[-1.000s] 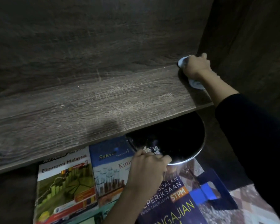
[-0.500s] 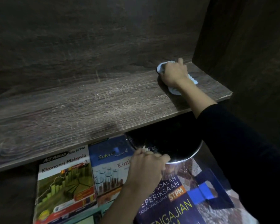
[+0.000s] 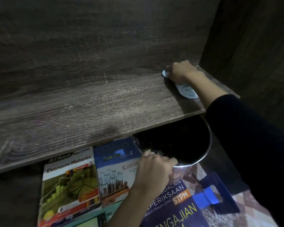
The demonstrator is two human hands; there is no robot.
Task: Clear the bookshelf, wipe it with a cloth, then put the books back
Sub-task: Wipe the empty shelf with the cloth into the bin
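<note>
We see the shelf board [image 3: 88,108] bare of books, so we judge the wiping step to be under way. The right hand [image 3: 181,72] sits at the board's far right end, close against the back panel [image 3: 105,46], fingers curled down over a pale blue cloth [image 3: 187,91] and pressing it flat on the wood; part of the cloth trails out toward the board's front edge. Just under that front edge, toward the right end, the left hand [image 3: 152,171] grips the rim of a round metal bowl [image 3: 179,141], fingers hooked over the lip. We take it the bowl is held there to catch whatever gets swept off the board. Its inside is very dark, but the pale specks [image 3: 154,151] by the rim may be dust or crumbs. Below the board's front edge lie the cleared books, flat and face up so they wait within reach: the Ekonomi Malaysia book [image 3: 69,182], the Kimia book [image 3: 115,169] beside it, and a dark blue STPM book [image 3: 175,202] under the left wrist.
</note>
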